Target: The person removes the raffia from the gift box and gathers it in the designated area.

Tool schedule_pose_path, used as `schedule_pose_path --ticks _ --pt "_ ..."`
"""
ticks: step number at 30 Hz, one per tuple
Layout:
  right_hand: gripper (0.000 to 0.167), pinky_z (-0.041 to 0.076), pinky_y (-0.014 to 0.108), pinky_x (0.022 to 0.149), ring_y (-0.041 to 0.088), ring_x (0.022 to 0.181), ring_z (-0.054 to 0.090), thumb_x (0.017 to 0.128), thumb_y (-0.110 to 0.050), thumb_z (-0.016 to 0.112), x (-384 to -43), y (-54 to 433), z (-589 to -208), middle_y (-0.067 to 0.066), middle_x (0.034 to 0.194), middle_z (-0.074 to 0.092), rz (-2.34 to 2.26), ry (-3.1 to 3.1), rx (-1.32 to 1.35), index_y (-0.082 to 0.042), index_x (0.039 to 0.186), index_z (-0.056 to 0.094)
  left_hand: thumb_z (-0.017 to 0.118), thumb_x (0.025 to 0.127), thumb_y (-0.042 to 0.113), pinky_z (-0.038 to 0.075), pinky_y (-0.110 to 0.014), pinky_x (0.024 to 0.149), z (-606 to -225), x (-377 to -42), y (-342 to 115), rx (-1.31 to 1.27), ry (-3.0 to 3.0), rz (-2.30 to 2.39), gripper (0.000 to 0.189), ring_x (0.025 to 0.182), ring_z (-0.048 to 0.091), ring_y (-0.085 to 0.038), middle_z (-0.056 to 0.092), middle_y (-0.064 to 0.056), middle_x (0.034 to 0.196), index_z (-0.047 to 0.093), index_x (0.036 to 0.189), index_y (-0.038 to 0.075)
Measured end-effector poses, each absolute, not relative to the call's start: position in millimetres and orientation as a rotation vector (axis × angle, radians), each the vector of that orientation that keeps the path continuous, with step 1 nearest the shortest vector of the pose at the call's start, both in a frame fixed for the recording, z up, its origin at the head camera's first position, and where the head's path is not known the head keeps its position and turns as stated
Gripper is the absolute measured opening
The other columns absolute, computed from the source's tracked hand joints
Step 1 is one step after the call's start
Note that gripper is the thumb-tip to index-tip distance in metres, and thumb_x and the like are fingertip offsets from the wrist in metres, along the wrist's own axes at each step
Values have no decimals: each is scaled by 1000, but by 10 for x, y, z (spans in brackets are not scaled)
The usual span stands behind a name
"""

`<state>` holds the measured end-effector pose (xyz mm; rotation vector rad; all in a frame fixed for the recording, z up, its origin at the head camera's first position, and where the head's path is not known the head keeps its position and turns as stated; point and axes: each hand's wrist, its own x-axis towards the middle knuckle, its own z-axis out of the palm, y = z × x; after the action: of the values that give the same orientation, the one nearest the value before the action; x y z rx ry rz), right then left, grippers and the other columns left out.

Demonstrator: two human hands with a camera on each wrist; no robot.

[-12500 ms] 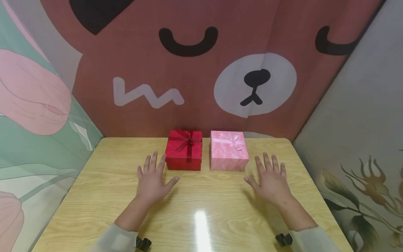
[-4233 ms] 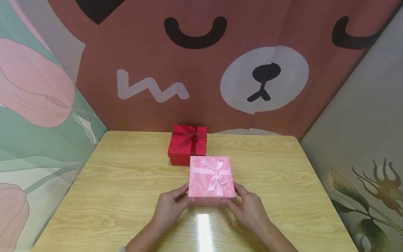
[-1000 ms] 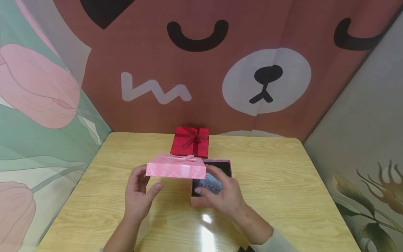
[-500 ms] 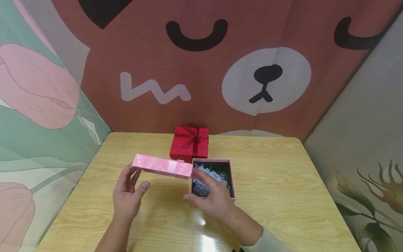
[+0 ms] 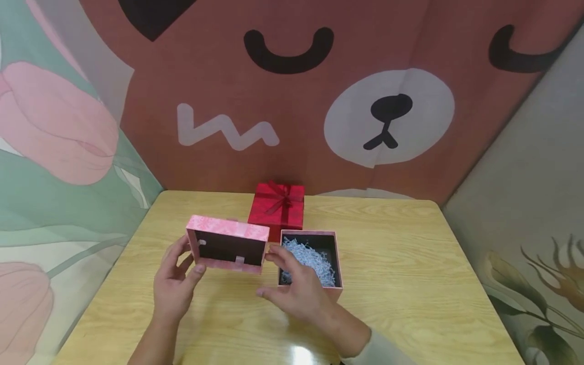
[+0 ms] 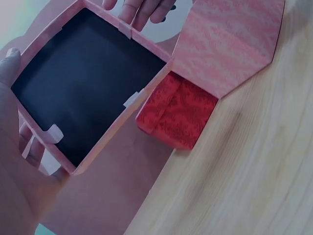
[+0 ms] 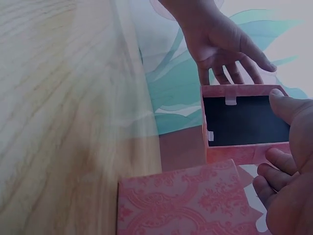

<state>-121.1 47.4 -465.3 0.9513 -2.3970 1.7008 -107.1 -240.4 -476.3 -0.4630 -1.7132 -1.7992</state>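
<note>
Both hands hold the pink gift-box lid (image 5: 228, 226) in the air, tipped so its black inside faces the head camera. My left hand (image 5: 172, 286) has its fingers at the lid's left side, its thumb near the lower left corner. At the opposite side are the fingers of my right hand (image 5: 303, 291); the right wrist view shows its thumb over the lid's (image 7: 244, 120) edge. White ribbon ends show inside the lid (image 6: 83, 83) in the left wrist view. Right of it stands the uncovered pink box (image 5: 335, 258), with pale blue shredded paper (image 5: 310, 256) inside.
Behind the lid and pink box sits a red gift box (image 5: 278, 205) with a dark red bow, its lower part partly hidden. The wooden table (image 5: 401, 263) ends at a bear-patterned backdrop (image 5: 219, 91), with printed curtains at both sides.
The pink box came forward from the back and its lid was lifted off. Over the last second the lid moved left and turned from top up to inside facing the camera, uncovering the shredded paper.
</note>
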Motion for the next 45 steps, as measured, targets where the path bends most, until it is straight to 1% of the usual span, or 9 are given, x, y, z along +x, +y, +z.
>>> schedule_pose_path --ticks 4,8,10,12,15,16,23,28,45 --pt "85 62 31 84 -8 54 63 86 -42 85 -1190 427 -4650 -6 149 58 1684 -2497 948 -24 156 39 69 85 -22 51 -24 104 -4816 -1059 -2510 -477 -1731 -1793 64 119 54 -27 55 -20 139 47 145 -15" --pt "86 60 31 84 -4 37 45 87 -46 84 -1187 377 -4640 -6 153 54 1631 -2555 955 -27 157 38 66 87 -23 52 -25 104 -4838 -1030 -2599 -486 -1750 -1805 63 121 55 -26 54 -21 140 45 146 -16" --pt "87 58 33 93 -1 52 58 86 -47 84 -1188 347 -4635 -6 153 53 1581 -2574 949 -28 157 38 64 88 -24 52 -25 103 -4838 -1012 -2635 -477 -1760 -1819 62 123 55 -26 54 -21 141 45 146 -16" --pt "88 57 38 99 6 87 72 85 -46 86 -1188 315 -4635 -5 153 53 1566 -2592 935 -30 158 38 62 90 -24 53 -24 102 -4837 -994 -2667 -462 -1779 -1831 60 126 55 -25 53 -20 143 44 147 -16" --pt "90 47 48 112 17 137 53 83 -46 87 -1187 270 -4630 -6 154 51 1553 -2640 898 -35 158 37 57 92 -25 54 -24 100 -4829 -977 -2712 -426 -1803 -1860 57 129 54 -26 53 -21 144 44 146 -16" --pt "91 47 50 112 18 141 50 83 -46 87 -1185 253 -4630 -7 155 51 1557 -2658 887 -37 158 37 57 92 -25 54 -23 99 -4826 -969 -2729 -400 -1815 -1870 56 129 55 -25 54 -19 144 45 146 -16" --pt "95 50 50 109 16 132 57 81 -56 86 -1180 146 -4650 -13 156 48 1547 -2700 878 -41 159 34 58 95 -20 53 -18 98 -4797 -917 -2818 -161 -1950 -1855 53 127 58 -17 59 -5 141 50 147 -10" --pt "99 48 50 111 18 140 50 79 -61 84 -1173 89 -4657 -15 158 44 1535 -2723 885 -41 161 31 58 93 -22 55 -17 93 -4795 -890 -2854 -118 -1926 -1877 52 122 58 -15 61 -4 141 51 144 -13" --pt "110 41 47 117 22 150 37 80 -43 91 -1111 -146 -4739 -19 170 12 1441 -2711 991 -31 166 22 51 97 -20 60 -23 87 -4804 -850 -3024 -209 -1830 -2023 48 113 67 -13 67 -7 135 46 145 -16"
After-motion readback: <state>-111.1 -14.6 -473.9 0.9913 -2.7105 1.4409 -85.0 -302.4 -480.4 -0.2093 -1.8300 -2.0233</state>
